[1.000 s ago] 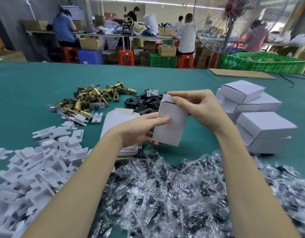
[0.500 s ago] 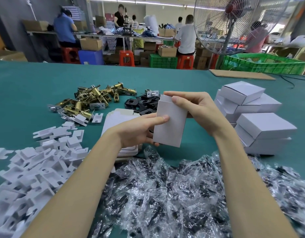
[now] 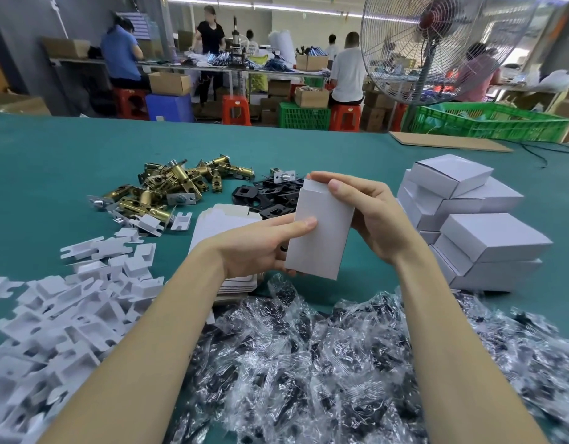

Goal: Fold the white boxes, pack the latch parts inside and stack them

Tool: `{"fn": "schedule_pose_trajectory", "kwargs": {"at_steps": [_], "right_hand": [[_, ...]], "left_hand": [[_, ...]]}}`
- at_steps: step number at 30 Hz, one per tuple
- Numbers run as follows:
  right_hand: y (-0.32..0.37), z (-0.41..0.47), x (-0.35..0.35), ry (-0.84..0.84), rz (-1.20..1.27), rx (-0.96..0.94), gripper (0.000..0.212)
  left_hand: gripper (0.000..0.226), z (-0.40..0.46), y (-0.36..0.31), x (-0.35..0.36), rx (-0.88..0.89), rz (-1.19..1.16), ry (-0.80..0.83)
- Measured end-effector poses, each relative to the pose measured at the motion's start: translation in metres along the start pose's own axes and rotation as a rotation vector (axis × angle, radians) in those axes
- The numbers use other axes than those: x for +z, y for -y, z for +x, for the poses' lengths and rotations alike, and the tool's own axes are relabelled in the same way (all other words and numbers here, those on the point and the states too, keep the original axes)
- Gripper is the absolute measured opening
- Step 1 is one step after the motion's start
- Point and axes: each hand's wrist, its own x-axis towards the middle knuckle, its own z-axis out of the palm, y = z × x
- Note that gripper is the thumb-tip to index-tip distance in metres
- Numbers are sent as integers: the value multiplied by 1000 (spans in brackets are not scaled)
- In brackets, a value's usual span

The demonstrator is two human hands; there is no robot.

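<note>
On the green counter (image 3: 36,161), far left, loose white card inserts (image 3: 68,312) lie heaped within reach; beyond them brass latch parts (image 3: 168,187); at centre the left hand (image 3: 260,248) grips the lower edge of an upright white box (image 3: 321,232), steadying it, while the right hand (image 3: 369,216) pinches its top, seemingly closing the flap; finished boxes (image 3: 488,229) are stacked right.

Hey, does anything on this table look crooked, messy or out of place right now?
The stack of finished white boxes on the right is uneven: the boxes sit at different angles and overhang one another. The top box is skewed. Nothing looks damaged or spilled; the other parts lie in loose sorted heaps.
</note>
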Motion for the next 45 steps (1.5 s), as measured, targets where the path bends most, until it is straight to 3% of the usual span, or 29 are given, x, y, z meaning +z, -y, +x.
{"fn": "schedule_pose_trajectory", "kwargs": {"at_steps": [13,16,21,27,30,32,36,38,42,45], "right_hand": [[1,2,1,4,-192,18,27],[-4,5,-1,-140,-237,13,22],[-8,13,-5,-419,-66,41,18],[-15,16,3,-581,38,122,16],[-17,15,4,-657,104,158,15],[-17,13,3,-638,147,199,17],[-19,6,-9,-480,437,270,39],[-30,2,-12,-503,518,334,47],[-55,-2,-4,-494,275,549,41],[-54,-1,3,-404,134,585,22]], "left_hand": [[53,-1,-4,1,10,-115,-22],[48,1,-5,2,13,-187,-90],[25,7,-11,5,46,-243,-282],[40,15,-11,17,95,-331,-498],[34,20,-11,25,110,-331,-551],[28,20,-11,29,115,-304,-545],[26,18,-12,28,115,-303,-565],[30,15,-17,27,106,-342,-557],[19,11,-28,35,107,-378,-463],[38,13,-33,52,111,-325,-393]]}}
